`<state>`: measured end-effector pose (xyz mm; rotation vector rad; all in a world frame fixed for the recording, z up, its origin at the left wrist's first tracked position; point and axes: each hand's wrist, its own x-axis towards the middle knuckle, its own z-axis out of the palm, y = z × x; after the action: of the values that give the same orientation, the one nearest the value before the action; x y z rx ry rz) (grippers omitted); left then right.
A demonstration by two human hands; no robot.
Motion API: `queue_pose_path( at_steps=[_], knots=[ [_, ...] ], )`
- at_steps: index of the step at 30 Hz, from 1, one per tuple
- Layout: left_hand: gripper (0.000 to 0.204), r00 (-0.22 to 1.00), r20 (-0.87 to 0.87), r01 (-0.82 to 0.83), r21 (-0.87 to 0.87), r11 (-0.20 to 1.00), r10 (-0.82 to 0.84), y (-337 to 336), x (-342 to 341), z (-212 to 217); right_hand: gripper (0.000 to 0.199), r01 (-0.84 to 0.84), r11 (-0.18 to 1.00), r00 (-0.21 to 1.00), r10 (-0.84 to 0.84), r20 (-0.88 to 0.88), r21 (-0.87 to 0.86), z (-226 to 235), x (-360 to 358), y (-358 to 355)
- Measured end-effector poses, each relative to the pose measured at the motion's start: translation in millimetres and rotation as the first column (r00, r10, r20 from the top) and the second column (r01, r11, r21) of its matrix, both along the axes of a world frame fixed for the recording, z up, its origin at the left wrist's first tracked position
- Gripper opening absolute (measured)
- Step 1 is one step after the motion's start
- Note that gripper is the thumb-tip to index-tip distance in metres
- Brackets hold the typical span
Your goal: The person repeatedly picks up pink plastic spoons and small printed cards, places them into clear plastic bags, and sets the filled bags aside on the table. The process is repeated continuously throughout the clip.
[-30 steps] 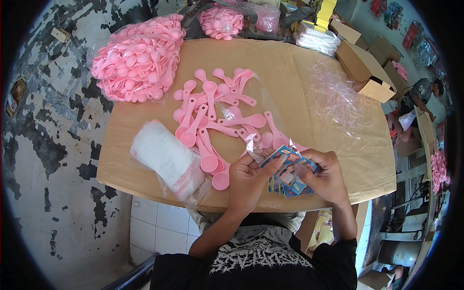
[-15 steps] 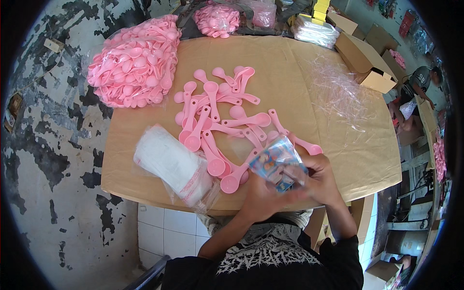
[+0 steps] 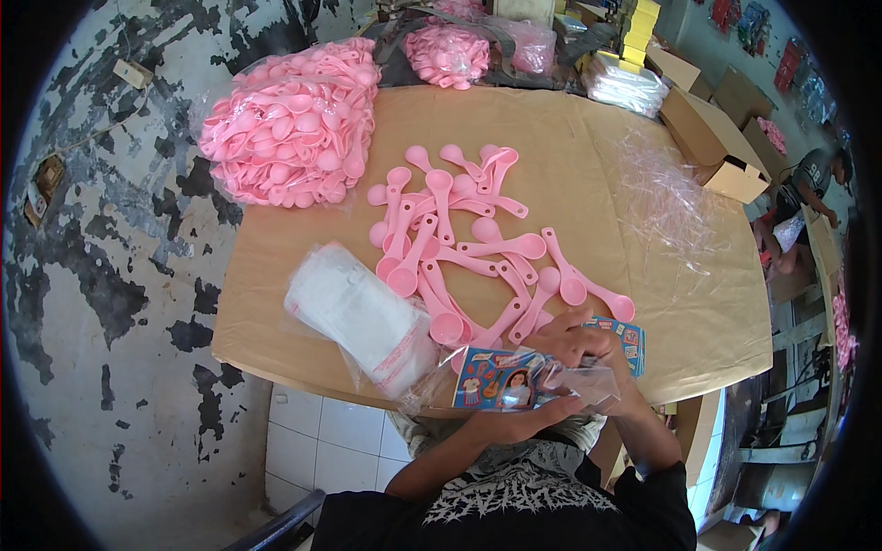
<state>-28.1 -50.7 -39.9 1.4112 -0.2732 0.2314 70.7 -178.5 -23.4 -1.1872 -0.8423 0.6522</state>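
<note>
Pink spoons [image 3: 459,257] lie spread within your reach on the worktop [image 3: 588,138]. Your left hand [image 3: 519,421] pinches the printed card [image 3: 501,387] at the near edge, steadying it, while your right hand [image 3: 581,344] grips the clear bag [image 3: 588,384] over it.

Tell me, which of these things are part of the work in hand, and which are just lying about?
In use:
left hand and right hand
printed card in a clear bag
loose pink spoons
stack of clear bags

Lying about:
big bag of pink spoons
crumpled plastic film
cardboard boxes
</note>
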Motion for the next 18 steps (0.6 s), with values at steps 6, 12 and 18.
queue_pose_path(
  at_steps=[6, 12, 18],
  knots=[
    [0.060, 0.863, 0.494, -0.058, -0.119, 0.991, 0.110, 14.0, 13.0, 9.7, 0.026, -0.134, 0.979, 0.974, 0.159, 0.164, -0.155, 33.1, 9.7, -8.1],
    [0.055, 0.888, 0.379, 0.005, -0.575, 0.818, 0.261, 12.9, 12.0, -2.4, 0.010, 0.376, 0.862, 0.652, 0.014, 0.758, -0.339, 60.0, 73.4, 1.8],
    [0.053, 0.962, -0.052, -0.255, -0.519, 0.816, 0.268, 3.0, 9.4, 8.3, 0.021, 0.331, 0.855, 0.303, 0.304, 0.903, -0.399, 42.8, 126.8, 27.9]
  ],
)
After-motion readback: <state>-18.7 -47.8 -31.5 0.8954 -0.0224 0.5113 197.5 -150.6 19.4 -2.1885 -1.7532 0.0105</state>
